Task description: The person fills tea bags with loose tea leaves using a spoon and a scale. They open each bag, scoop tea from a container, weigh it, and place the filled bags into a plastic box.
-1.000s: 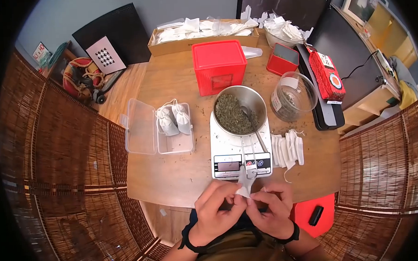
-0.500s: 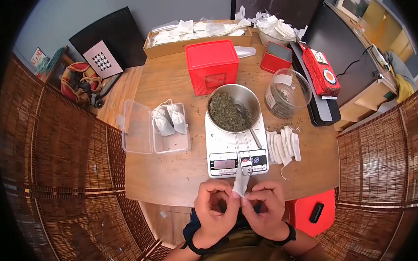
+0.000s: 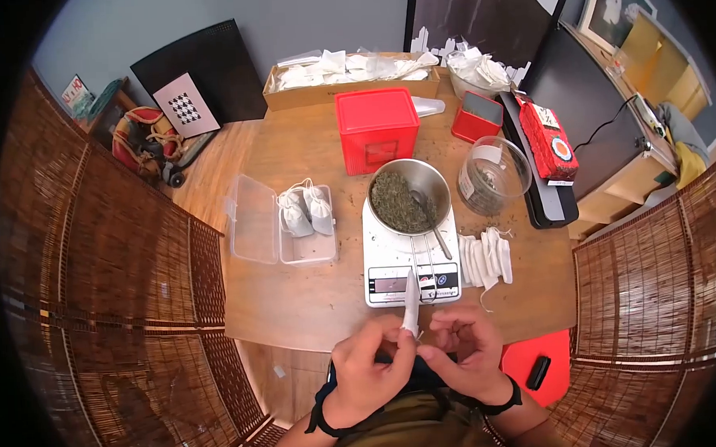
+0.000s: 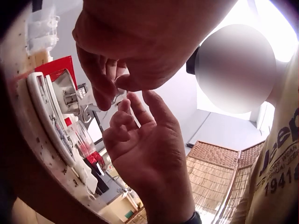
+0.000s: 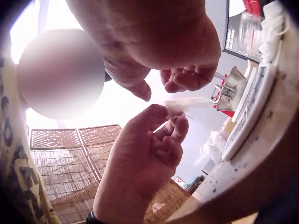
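Fingers of the left hand [image 3: 370, 368] pinch a small white tea bag [image 3: 410, 304] at the lower centre of the head view, holding it upright over the table's near edge. Beside it the right hand [image 3: 464, 355] curls loosely (whether it touches the bag, I cannot tell). Just above sits a digital scale [image 3: 412, 263] bearing a metal bowl of loose tea [image 3: 409, 196], with empty bags [image 3: 487, 257] to its right.

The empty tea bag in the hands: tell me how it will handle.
The tea bag looks thin and flat, so probably very light and floppy. Only the left hand pinches it, yet it stands upright, suggesting some stiffness. The right hand is beside it.
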A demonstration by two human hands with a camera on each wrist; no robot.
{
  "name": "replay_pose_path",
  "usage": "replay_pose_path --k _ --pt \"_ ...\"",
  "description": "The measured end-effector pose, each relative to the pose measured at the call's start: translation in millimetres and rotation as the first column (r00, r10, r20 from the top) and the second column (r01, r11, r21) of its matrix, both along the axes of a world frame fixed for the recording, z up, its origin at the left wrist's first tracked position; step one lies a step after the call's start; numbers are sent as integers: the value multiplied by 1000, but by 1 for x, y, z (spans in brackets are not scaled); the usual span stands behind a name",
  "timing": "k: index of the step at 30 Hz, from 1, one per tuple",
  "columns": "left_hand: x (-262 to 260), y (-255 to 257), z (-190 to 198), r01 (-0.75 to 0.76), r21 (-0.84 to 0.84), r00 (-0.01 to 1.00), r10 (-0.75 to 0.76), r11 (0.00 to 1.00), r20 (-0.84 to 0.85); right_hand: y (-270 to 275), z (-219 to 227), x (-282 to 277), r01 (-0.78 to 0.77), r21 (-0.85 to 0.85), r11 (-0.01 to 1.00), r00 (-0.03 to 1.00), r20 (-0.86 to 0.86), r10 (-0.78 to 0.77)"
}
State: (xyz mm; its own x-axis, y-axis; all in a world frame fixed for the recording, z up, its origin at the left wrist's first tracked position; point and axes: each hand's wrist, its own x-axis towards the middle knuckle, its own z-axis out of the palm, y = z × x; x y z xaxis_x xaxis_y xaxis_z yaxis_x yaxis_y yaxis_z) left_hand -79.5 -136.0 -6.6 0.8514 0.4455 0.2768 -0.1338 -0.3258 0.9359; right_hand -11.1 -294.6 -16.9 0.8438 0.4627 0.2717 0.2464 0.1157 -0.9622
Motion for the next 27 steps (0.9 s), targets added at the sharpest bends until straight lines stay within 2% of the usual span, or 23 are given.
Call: replay_pose_path --k 1,2,3,4,6,11,13,14,16,18,20,22,26,27 --pt "1 2 6 15 104 1000 -15 994 2 1 9 5 0 4 1000 1000 7 0" --pt "1 5 10 13 109 1000 -14 994 9 4 19 11 -24 -66 998 993 110 31" --pt "2 8 13 36 197 998 -44 980 36 6 27 16 -40 -138 990 975 211 68" --pt "3 10 16 56 284 995 -76 957 59 7 33 20 -40 -134 990 973 219 68" --pt "9 13 24 44 336 993 -79 941 91 11 43 27 1 -210 978 929 362 77" --pt "23 20 45 4 406 986 -71 914 150 16 65 39 60 -237 970 921 387 37" --pt "28 20 50 -74 272 987 33 959 154 19 70 46 75 -238 968 928 373 20" --pt "31 21 47 -75 275 987 31 959 161 21 69 51 108 -215 971 942 335 -31" --pt "36 22 35 -79 28 987 74 997 141 25 63 62 144 -190 971 950 302 -81" --pt "41 23 35 -56 14 991 54 998 122 30 54 71 169 -62 984 978 136 -159" --pt "48 22 36 39 -38 997 -36 998 67 33 56 78 164 -39 986 983 96 -159" --pt "57 22 37 32 -34 998 -30 999 61 35 56 82 164 -9 986 986 -3 -164" --pt "74 25 29 48 29 996 -50 998 79 35 54 95 135 -19 991 991 4 -135" --pt "77 25 28 40 30 996 -42 999 78 34 57 99 132 -116 984 988 96 -122"
